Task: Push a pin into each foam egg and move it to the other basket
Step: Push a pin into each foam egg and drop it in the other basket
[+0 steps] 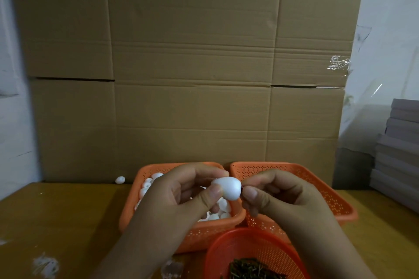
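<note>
My left hand grips a white foam egg between thumb and fingers, above the baskets. My right hand pinches a small dark pin against the egg's right end; only the pin's head shows. Below my left hand, the left orange basket holds several white foam eggs. The right orange basket stands beside it, its inside mostly hidden by my right hand. At the bottom, a round red basket holds a heap of dark pins.
One loose foam egg lies on the table by the cardboard wall. White foam scraps lie at the front left. A stack of grey boards stands at the right edge.
</note>
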Demonstrator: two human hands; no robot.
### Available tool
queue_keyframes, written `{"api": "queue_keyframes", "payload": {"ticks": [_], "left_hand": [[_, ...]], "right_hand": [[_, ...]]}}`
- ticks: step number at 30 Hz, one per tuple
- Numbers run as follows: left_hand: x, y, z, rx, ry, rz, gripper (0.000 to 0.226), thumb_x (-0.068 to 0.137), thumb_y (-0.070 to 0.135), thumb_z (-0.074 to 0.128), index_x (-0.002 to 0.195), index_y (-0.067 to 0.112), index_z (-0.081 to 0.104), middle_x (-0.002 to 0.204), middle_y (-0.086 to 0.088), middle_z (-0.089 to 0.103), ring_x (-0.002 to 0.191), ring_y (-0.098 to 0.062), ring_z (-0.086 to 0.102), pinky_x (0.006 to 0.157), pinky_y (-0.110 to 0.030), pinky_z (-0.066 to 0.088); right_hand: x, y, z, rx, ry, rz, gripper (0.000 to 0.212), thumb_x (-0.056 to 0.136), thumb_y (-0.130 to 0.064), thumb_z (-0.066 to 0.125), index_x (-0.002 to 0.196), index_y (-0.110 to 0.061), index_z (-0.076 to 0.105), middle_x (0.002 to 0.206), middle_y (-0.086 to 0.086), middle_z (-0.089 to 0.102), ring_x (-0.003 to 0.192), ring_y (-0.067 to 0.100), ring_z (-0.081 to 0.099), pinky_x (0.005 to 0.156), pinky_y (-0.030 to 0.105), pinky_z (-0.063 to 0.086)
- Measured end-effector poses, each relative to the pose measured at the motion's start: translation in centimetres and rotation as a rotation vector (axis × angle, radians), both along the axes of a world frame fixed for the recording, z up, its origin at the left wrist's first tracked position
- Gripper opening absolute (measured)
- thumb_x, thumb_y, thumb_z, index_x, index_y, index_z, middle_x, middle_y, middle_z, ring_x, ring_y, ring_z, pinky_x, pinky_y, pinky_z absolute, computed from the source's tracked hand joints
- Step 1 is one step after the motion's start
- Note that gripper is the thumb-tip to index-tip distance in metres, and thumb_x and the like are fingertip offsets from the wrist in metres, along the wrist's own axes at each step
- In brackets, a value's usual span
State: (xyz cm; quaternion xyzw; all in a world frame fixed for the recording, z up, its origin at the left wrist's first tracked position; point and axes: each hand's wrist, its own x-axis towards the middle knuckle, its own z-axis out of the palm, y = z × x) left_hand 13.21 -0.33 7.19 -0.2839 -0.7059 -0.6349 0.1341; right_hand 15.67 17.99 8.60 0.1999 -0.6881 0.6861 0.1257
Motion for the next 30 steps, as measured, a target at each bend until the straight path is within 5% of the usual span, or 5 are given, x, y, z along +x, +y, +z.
{"api": "queue_keyframes", "payload": {"ticks": [7, 13, 24, 28, 30], "left_hand": [[-0.1, -0.1, -0.2, -0.114, 0.086, 0.145, 0.026, 0.07, 0.043, 0.069, 0.095, 0.049, 0.066, 0.093, 0.014, 0.072, 0.077, -0.005, 0.067, 0.067, -0.019, 0.052], [-0.2, 0.2, -0.7, -0.123, 0.102, 0.136, 0.035, 0.065, 0.057, 0.061, 0.099, 0.05, 0.066, 0.096, 0.014, 0.071, 0.081, -0.007, 0.069, 0.07, -0.023, 0.056], [-0.5, 0.5, -0.8, -0.054, 0.08, 0.154, 0.029, 0.065, 0.055, 0.065, 0.092, 0.047, 0.071, 0.091, 0.014, 0.072, 0.086, -0.004, 0.067, 0.07, -0.015, 0.05], [-0.2, 0.7, -0.8, -0.109, 0.117, 0.226, 0.038, 0.062, 0.067, 0.056, 0.094, 0.053, 0.069, 0.096, 0.015, 0.069, 0.093, -0.009, 0.066, 0.088, -0.039, 0.052], [0.0, 0.9, -0.7, -0.081, 0.112, 0.208, 0.037, 0.063, 0.065, 0.056, 0.096, 0.054, 0.068, 0.096, 0.017, 0.069, 0.087, -0.006, 0.068, 0.082, -0.034, 0.055]], "right_hand": [[0.0, -0.1, -0.1, 0.071, -0.015, 0.028, 0.039, 0.067, -0.028, 0.065, 0.104, -0.018, 0.069, 0.09, 0.002, 0.075, 0.082, 0.012, 0.071, 0.067, 0.019, 0.055], [-0.5, -0.6, -0.7, -0.005, -0.048, 0.109, 0.035, 0.07, -0.021, 0.065, 0.101, -0.005, 0.067, 0.078, 0.009, 0.073, 0.067, 0.011, 0.067, 0.063, 0.019, 0.052], [-1.0, -1.3, -1.9, -0.072, -0.008, 0.091, 0.031, 0.07, -0.002, 0.072, 0.098, -0.008, 0.063, 0.095, 0.011, 0.073, 0.08, 0.021, 0.068, 0.07, 0.024, 0.054], [-1.0, -1.7, -2.4, 0.075, 0.055, 0.031, 0.029, 0.078, -0.007, 0.073, 0.101, -0.024, 0.068, 0.088, 0.006, 0.074, 0.085, 0.017, 0.071, 0.076, 0.023, 0.052], [-0.9, -1.7, -2.2, 0.052, 0.025, 0.067, 0.027, 0.075, -0.016, 0.071, 0.099, -0.027, 0.07, 0.088, 0.008, 0.074, 0.085, 0.02, 0.071, 0.075, 0.023, 0.053]]}}
